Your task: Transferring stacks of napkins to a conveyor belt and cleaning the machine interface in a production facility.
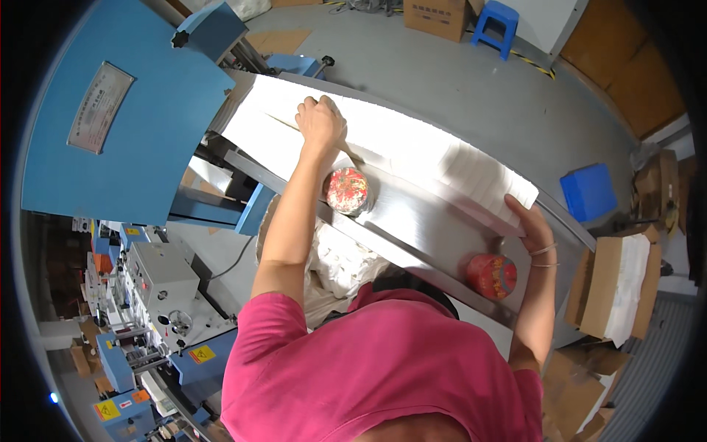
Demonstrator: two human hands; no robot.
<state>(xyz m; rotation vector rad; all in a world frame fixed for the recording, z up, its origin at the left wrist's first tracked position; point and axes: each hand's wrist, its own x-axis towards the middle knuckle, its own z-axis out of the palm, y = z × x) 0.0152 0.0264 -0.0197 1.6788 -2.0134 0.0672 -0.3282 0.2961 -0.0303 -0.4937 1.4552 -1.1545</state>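
Note:
A long row of white folded paper sheets (pixel 412 140), packed on edge like tissues, runs across a metal chute (pixel 420 210) from upper left to right. My left hand (pixel 322 124) is closed, its fingers curled down on the paper near the machine. At the row's right end, my right hand (pixel 532 225) grips the last sheets, thumb on the near side; its other fingers are partly hidden. A round tin with a red and yellow patterned top (pixel 347 190) stands beside my left forearm. Another red tin (pixel 491 276) sits near my right wrist.
A blue machine (pixel 125 110) stands at the left. Below the chute is a sack of white scraps (pixel 342 261). An open carton (pixel 615 283) with white paper is at the right, near a blue bin (pixel 588 192). A blue stool (pixel 496 28) stands far back.

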